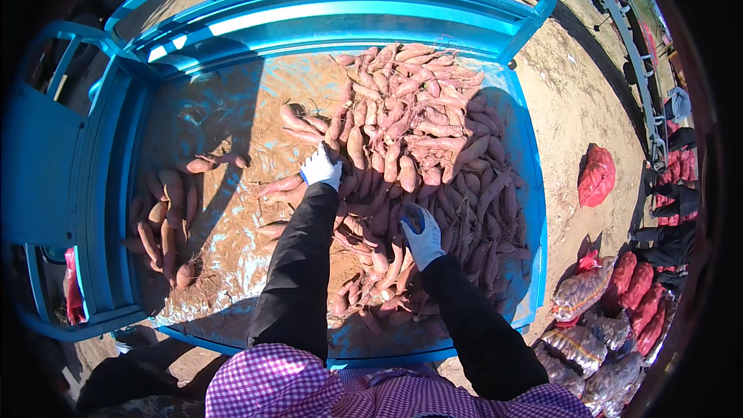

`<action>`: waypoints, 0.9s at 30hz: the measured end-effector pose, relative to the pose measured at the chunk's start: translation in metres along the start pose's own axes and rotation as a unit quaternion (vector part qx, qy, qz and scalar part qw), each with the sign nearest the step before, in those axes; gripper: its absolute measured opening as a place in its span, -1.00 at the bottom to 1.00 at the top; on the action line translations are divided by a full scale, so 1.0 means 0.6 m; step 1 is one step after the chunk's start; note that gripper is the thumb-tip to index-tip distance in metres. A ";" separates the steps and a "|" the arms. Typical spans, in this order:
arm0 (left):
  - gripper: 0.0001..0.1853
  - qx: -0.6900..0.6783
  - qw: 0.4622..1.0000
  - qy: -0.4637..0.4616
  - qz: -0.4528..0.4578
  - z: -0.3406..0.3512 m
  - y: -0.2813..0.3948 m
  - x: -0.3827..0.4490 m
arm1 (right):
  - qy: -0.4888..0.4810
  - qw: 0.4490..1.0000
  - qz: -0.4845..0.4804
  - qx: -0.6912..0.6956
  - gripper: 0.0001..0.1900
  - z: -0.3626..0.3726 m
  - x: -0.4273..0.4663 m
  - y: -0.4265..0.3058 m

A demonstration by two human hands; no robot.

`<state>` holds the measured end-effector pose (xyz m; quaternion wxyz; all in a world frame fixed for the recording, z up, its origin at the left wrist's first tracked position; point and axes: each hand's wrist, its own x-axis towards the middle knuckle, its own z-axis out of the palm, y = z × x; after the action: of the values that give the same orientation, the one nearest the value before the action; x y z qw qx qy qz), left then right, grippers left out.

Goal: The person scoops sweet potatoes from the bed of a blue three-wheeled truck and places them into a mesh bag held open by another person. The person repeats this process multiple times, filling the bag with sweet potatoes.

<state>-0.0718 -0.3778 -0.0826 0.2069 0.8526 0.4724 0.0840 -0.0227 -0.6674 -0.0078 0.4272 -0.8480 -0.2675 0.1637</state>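
A large heap of sweet potatoes (400, 128) covers the middle and right of a blue metal truck bed (342, 11). My left hand (321, 167), in a white glove, is on a sweet potato at the heap's left edge; its fingertips are partly hidden, so I cannot tell whether it grips. My right hand (422, 235), in a white glove with grey-blue fingertips, is over the shaded lower part of the heap. Its fingers are curved, and whether they hold anything is unclear. A smaller group of sweet potatoes (168, 215) lies at the bed's left end.
Blue side walls and rails (110, 186) bound the bed at the left and far side. On the ground to the right lie a red mesh sack (597, 177) and several filled sacks (580, 348). People (667, 244) in dark clothes are at the far right.
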 end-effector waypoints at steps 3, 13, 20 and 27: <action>-0.25 -0.030 0.998 0.050 0.011 -0.015 0.032 -0.028 | -0.085 0.942 0.130 0.298 -0.61 0.023 0.032 -0.024; -0.59 -0.047 0.954 0.083 0.284 -0.139 0.039 0.064 | 0.011 0.976 0.099 0.193 -0.43 -0.015 0.122 0.014; -0.45 0.304 0.918 -0.011 0.254 -0.132 -0.085 0.193 | -0.041 0.992 0.062 -0.105 -0.35 -0.107 0.112 0.031; -0.36 0.113 0.984 -0.119 0.066 -0.174 -0.110 0.089 | -0.103 0.921 -0.328 -0.183 -0.56 0.030 0.229 -0.093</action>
<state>-0.1292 -0.2737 -0.0198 0.1574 0.9039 0.3935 -0.0583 0.0612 -0.5470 0.0202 0.2649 -0.7543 -0.5987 0.0491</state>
